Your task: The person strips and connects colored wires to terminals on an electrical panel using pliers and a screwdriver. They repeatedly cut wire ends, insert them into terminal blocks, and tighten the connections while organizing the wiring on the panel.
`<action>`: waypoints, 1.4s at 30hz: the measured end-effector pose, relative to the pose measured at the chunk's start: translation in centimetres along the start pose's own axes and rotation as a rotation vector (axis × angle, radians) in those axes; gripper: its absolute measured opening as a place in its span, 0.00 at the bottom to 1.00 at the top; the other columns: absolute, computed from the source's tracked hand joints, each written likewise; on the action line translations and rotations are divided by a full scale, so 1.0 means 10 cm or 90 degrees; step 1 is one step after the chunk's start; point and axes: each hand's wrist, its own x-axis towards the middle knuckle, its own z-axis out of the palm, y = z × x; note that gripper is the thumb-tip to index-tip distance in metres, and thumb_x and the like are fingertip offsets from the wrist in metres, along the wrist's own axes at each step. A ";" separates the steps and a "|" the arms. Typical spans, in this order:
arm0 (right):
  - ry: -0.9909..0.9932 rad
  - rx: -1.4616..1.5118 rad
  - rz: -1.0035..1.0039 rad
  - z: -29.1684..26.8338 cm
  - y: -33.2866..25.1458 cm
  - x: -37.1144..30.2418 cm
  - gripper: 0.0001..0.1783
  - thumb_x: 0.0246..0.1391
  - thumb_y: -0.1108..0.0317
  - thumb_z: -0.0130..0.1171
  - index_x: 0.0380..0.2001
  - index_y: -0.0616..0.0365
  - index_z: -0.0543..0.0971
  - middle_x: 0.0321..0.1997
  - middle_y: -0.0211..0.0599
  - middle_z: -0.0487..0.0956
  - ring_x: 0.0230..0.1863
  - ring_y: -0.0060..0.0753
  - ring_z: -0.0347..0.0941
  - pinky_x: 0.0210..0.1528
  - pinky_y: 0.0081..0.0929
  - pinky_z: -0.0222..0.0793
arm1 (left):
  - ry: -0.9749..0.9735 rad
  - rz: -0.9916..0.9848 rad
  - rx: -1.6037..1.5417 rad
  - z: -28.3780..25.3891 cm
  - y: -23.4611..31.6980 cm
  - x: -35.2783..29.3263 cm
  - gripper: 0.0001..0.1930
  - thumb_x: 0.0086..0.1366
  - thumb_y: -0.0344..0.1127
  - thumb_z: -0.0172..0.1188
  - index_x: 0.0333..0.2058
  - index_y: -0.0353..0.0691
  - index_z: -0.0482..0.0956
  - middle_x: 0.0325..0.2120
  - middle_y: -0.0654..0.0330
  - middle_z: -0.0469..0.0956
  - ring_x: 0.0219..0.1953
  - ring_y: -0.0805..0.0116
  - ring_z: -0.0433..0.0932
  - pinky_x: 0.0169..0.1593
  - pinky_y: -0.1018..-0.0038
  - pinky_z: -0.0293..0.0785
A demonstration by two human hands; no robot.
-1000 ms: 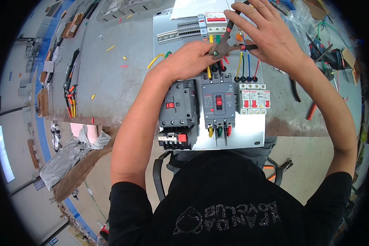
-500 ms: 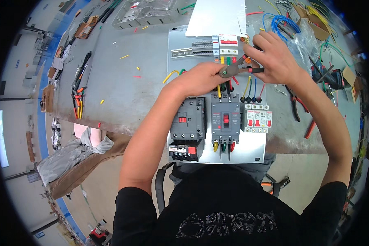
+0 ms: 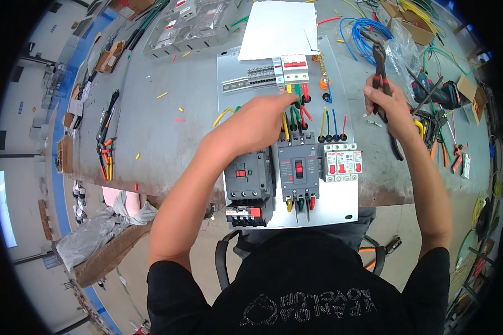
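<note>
My right hand [image 3: 394, 106], raised to the right of the metal mounting plate [image 3: 341, 209], is closed round the handles of red-and-black pliers [image 3: 379, 58], whose dark jaws point away from me. My left hand [image 3: 257, 123] reaches over the plate with its fingers curled in. Its fingertips are at the yellow, green and red wires [image 3: 305, 92] below the upper red-and-white breaker [image 3: 294, 66]; whatever they pinch is hidden. Just nearer sits a large grey breaker [image 3: 298, 170] with a red switch. The contactor [image 3: 246, 174] lies partly under my left wrist, and small white breakers [image 3: 343, 163] stand at the right.
White paper [image 3: 276, 30] covers the plate's far end. Clear plastic covers [image 3: 193, 25] lie far left, and hand tools [image 3: 107, 139] lie along the left. On the right are a blue wire coil [image 3: 369, 39], a cordless drill [image 3: 441, 94] and more pliers [image 3: 398, 148].
My right hand has moved right with the pliers, away from the wires and my left hand. The left hand has shifted slightly nearer, its fingertips still at the wires. The whole view has shifted a little.
</note>
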 end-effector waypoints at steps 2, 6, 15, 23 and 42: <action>-0.006 0.025 0.032 -0.02 0.07 -0.09 0.16 0.69 0.51 0.63 0.37 0.52 0.75 0.29 0.26 0.75 0.30 0.20 0.74 0.37 0.23 0.68 | -0.020 0.007 0.069 -0.07 0.03 -0.05 0.24 0.65 0.25 0.61 0.61 0.38 0.78 0.50 0.42 0.83 0.53 0.40 0.81 0.57 0.57 0.79; -0.030 -0.015 0.038 0.01 0.07 -0.10 0.18 0.74 0.49 0.56 0.37 0.52 0.75 0.33 0.27 0.77 0.37 0.21 0.73 0.41 0.24 0.66 | -0.096 0.109 0.160 -0.18 -0.05 0.00 0.19 0.63 0.27 0.67 0.53 0.37 0.79 0.46 0.46 0.84 0.50 0.41 0.83 0.53 0.55 0.79; 0.004 -0.255 -0.076 0.13 -0.30 -0.05 0.19 0.75 0.51 0.56 0.43 0.58 0.79 0.37 0.28 0.80 0.42 0.21 0.71 0.47 0.27 0.68 | -0.212 0.047 0.029 -0.23 -0.34 0.41 0.25 0.63 0.32 0.71 0.57 0.37 0.74 0.43 0.45 0.85 0.44 0.43 0.85 0.47 0.54 0.81; -0.028 -0.513 -0.155 0.42 -0.58 0.20 0.19 0.70 0.61 0.63 0.59 0.55 0.82 0.40 0.39 0.81 0.42 0.38 0.77 0.47 0.35 0.72 | -0.104 0.282 0.227 -0.09 -0.35 0.38 0.19 0.60 0.26 0.65 0.50 0.26 0.78 0.27 0.46 0.82 0.33 0.43 0.85 0.37 0.50 0.79; -0.323 -0.777 -0.364 0.84 -0.87 0.48 0.44 0.50 0.84 0.65 0.71 0.42 0.75 0.63 0.42 0.81 0.61 0.54 0.80 0.54 0.44 0.81 | -0.072 0.186 0.037 -0.01 -0.61 0.26 0.08 0.67 0.27 0.56 0.41 0.30 0.82 0.30 0.40 0.83 0.36 0.39 0.84 0.43 0.49 0.79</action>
